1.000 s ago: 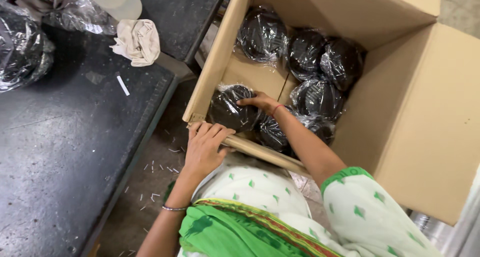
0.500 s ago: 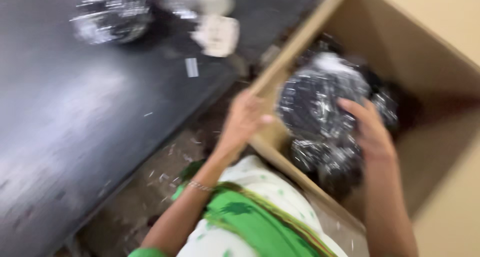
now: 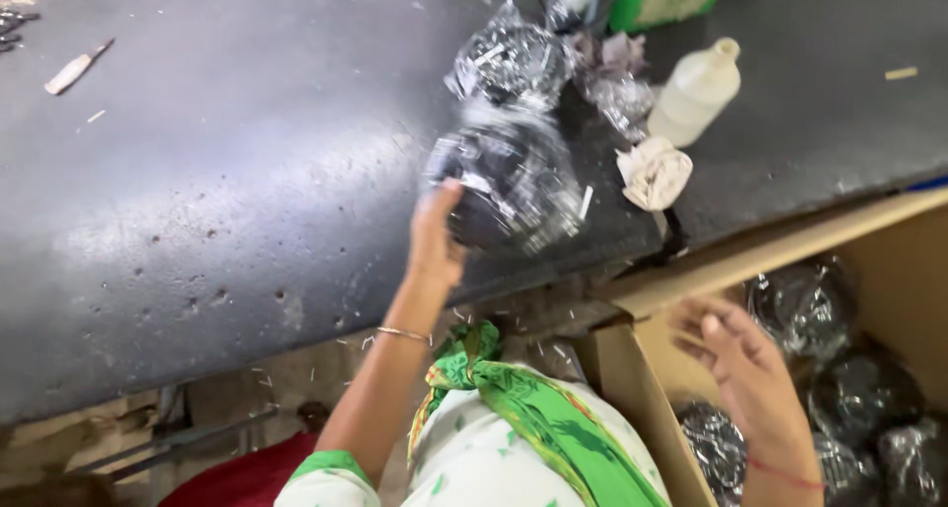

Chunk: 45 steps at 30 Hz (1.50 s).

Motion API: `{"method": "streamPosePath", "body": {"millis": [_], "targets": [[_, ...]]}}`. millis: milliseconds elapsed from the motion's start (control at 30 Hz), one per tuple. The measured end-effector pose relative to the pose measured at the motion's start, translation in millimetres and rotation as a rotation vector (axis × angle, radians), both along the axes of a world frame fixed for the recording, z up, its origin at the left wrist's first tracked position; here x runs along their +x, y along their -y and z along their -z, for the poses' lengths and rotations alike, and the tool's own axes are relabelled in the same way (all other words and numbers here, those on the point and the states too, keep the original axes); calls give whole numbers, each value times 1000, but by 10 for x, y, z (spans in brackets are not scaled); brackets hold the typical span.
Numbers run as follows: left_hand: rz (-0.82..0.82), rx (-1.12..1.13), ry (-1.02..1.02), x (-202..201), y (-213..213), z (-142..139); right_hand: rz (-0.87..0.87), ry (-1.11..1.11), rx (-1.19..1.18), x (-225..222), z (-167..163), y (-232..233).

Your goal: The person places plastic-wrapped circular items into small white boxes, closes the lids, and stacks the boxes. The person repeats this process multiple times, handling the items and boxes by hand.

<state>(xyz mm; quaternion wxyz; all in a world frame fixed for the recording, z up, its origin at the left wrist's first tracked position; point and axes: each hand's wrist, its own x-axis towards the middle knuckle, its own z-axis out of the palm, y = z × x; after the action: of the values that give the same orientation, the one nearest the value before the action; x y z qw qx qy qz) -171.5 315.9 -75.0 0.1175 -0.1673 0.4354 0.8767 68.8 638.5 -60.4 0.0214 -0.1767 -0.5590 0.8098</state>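
Black, plastic-wrapped bundle [image 3: 513, 186] sits on the dark table [image 3: 217, 191], our left hand [image 3: 436, 235] gripping its near-left side. A second bundle [image 3: 509, 63] lies just beyond; white bottle [image 3: 696, 90] to its right. Right hand [image 3: 746, 369], fingers spread & empty, hovers over the cardboard box [image 3: 632, 369], well apart.

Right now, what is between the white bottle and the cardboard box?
In the head view, a crumpled white cloth lies on the dark table between the white bottle and the cardboard box.
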Motion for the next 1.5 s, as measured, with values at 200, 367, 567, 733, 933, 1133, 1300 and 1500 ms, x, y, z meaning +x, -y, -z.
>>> {"method": "streamPosePath", "body": {"millis": [200, 367, 567, 733, 933, 1133, 1300, 1500], "targets": [[-420, 107, -187, -1613, 751, 130, 45, 82, 29, -59, 138, 55], [-556, 91, -56, -2829, 508, 171, 289, -53, 69, -287, -144, 261], [-532, 175, -69, -3464, -61, 219, 431, -269, 337, -575, -1005, 303], [-430, -517, -31, -3705, -335, 259, 488, -349, 566, -657, -1436, 279], [-27, -1177, 102, -3728, -14, 307, 543, -233, 723, -534, -1664, 315], [59, -649, -119, -3399, 427, 530, 496, 130, 774, -151, -1119, 372], [0, -597, -330, -2688, 824, 777, 372, 259, 698, 146, -449, 287], [-220, -1021, -483, -1132, 1009, 829, -119, 284, 551, 152, 185, 20]]}}
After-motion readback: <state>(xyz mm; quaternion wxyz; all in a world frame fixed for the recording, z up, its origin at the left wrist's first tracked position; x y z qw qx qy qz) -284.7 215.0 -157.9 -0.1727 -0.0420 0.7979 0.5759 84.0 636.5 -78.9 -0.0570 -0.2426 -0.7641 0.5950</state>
